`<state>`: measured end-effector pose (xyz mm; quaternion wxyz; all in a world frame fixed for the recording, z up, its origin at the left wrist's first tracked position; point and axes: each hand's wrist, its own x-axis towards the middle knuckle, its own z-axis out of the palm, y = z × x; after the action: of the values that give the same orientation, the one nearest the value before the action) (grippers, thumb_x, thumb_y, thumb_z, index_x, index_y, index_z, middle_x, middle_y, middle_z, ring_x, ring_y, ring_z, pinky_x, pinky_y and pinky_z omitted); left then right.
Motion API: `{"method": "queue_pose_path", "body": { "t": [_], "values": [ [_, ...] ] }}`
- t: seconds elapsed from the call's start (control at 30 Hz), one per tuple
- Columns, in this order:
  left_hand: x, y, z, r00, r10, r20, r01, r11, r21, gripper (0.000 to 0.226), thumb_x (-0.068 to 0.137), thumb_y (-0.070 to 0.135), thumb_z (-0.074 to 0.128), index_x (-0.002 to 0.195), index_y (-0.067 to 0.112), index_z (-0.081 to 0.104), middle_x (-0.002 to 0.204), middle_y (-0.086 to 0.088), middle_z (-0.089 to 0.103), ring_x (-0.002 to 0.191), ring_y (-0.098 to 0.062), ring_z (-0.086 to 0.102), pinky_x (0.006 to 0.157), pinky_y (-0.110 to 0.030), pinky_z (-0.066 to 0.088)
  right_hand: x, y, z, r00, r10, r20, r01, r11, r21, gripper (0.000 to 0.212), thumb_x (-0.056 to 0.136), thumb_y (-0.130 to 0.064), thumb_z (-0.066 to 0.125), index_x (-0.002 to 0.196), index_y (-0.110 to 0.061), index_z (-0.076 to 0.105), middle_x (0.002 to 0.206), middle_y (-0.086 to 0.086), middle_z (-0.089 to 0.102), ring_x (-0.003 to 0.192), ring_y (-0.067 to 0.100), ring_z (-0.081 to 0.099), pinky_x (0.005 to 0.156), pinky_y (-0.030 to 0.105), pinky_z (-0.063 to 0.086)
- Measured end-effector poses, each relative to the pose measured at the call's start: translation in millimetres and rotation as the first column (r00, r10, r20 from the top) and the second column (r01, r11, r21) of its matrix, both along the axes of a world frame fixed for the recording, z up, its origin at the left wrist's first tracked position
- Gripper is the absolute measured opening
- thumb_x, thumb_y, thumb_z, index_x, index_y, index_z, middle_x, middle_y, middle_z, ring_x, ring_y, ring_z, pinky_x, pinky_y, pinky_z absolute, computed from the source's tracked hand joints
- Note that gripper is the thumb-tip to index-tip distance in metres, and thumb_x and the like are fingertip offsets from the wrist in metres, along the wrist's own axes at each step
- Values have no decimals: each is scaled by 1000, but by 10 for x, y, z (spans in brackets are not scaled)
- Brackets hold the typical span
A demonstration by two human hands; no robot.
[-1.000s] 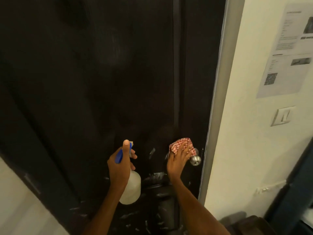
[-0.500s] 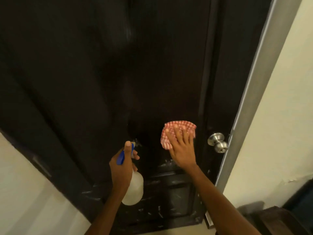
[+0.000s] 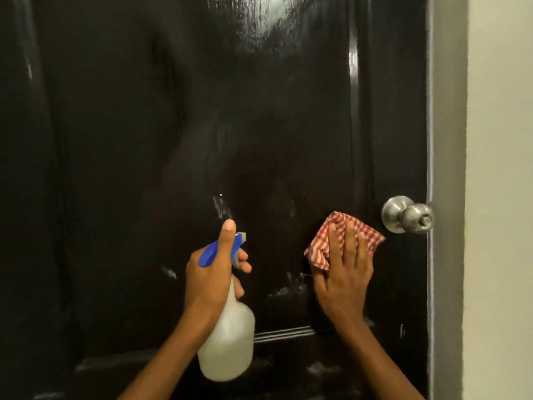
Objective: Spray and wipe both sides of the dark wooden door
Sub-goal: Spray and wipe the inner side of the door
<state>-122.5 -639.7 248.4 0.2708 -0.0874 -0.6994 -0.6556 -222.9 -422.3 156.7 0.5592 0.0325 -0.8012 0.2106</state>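
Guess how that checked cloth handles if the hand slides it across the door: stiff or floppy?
Probably floppy: the checked cloth is bunched and creased under the right hand, which presses it flat to the door. It is likely light, and may slide easily, since the panel looks glossy and streaked.

A grey metal door frame (image 3: 445, 140) runs top to bottom along the right side of the view. Beyond it, at the far right edge, is a plain cream wall (image 3: 501, 168) with nothing on it that can be made out.
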Motion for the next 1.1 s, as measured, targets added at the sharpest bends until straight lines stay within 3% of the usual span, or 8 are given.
{"method": "queue_pose_path", "body": {
  "t": [0.17,0.4,0.67,0.77,0.87,0.93,1.0,1.1],
  "values": [
    [15,-14,-469,997,-24,-78,31,996,82,75,87,71,47,81,-1,67,70,-17,70,44,-25,52,46,-31,46,-85,41,-195,999,-31,-42,32,999,42,76,88,-52,37,159,-30,18,167,6,11,153,33,9,119,60,16],
    [166,-256,-600,999,33,-38,-24,978,205,75,84,76,46,74,4,64,57,-11,61,40,-19,51,44,-29,46,6,-3,-386,998,31,-61,-29,999,42,84,87,-44,40,156,-43,-7,168,3,4,153,33,3,120,64,11],
    [361,-790,-399,988,140,-70,-118,959,257,73,82,78,49,75,7,64,62,-11,63,44,-19,52,45,-28,46,69,-536,375,995,80,-57,-63,963,264,72,89,-45,36,158,-35,18,167,7,13,151,40,14,121,61,14],
    [462,-999,-442,973,225,-56,-205,948,245,73,84,77,46,72,7,62,58,-10,59,43,-19,52,45,-28,46,65,-1053,522,994,113,-13,-100,925,367,73,89,-56,30,158,-38,14,168,4,4,153,35,0,121,63,10],
    [554,-1228,-487,945,325,-34,-306,918,251,73,85,77,47,71,7,61,57,-9,57,47,-20,53,47,-30,47,34,-1554,472,982,185,-44,-107,727,678,73,89,-58,42,157,-37,23,167,5,16,152,34,2,115,70,20],
    [594,-1336,-543,937,349,-36,-331,912,241,75,85,77,48,73,4,64,59,-10,60,48,-21,56,47,-31,48,-4,-1782,417,976,207,-64,-38,454,890,74,91,-57,41,158,-39,15,167,4,13,152,34,3,117,68,9],
    [642,-1431,-632,930,367,-30,-351,908,229,75,86,75,48,79,2,67,65,-12,66,50,-22,57,47,-30,48,-2,-1871,471,971,223,-89,23,282,959,74,92,-56,40,157,-40,7,167,2,12,152,31,3,118,62,0],
    [662,-1532,-721,934,357,-28,-344,916,206,74,84,73,51,86,2,69,74,-16,70,52,-24,58,46,-30,47,-26,-1802,819,967,201,-157,77,359,930,72,88,-54,37,155,-38,14,163,1,27,151,29,20,118,58,10]
  ]
}}
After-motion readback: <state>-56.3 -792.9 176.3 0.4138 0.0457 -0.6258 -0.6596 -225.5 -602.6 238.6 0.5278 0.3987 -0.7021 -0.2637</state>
